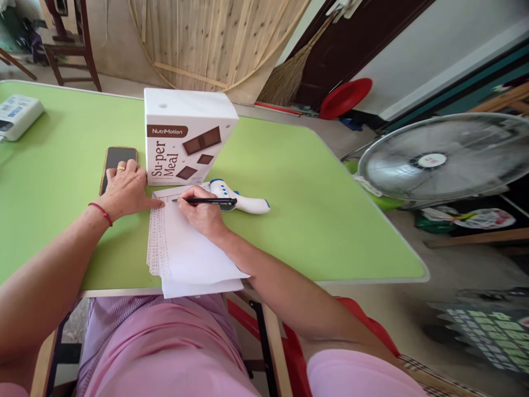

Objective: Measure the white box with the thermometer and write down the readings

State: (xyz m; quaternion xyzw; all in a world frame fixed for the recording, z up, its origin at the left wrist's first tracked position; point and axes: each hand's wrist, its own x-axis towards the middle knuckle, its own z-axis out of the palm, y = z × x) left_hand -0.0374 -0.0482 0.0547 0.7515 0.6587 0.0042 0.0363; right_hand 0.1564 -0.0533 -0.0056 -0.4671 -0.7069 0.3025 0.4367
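My right hand (203,214) grips a black pen (212,200), its tip at the upper part of a stack of white paper sheets (192,253). Handwritten lines run along the sheets' left side. My left hand (127,190) lies spread, its thumb on the paper's left edge and its fingers over the lower end of a smartphone (119,160). A white "Super Meal" box (190,138) stands upright just behind the paper. Beside my right hand lies a white and blue infrared thermometer (248,204), partly hidden by the hand and pen.
The green table (306,237) spreads out on both sides. A white device (19,117) with a cable sits at the far left. A standing fan (430,160) is right of the table. Behind it are a wooden chair (72,52), a broom (293,69) and a red basin (346,98).
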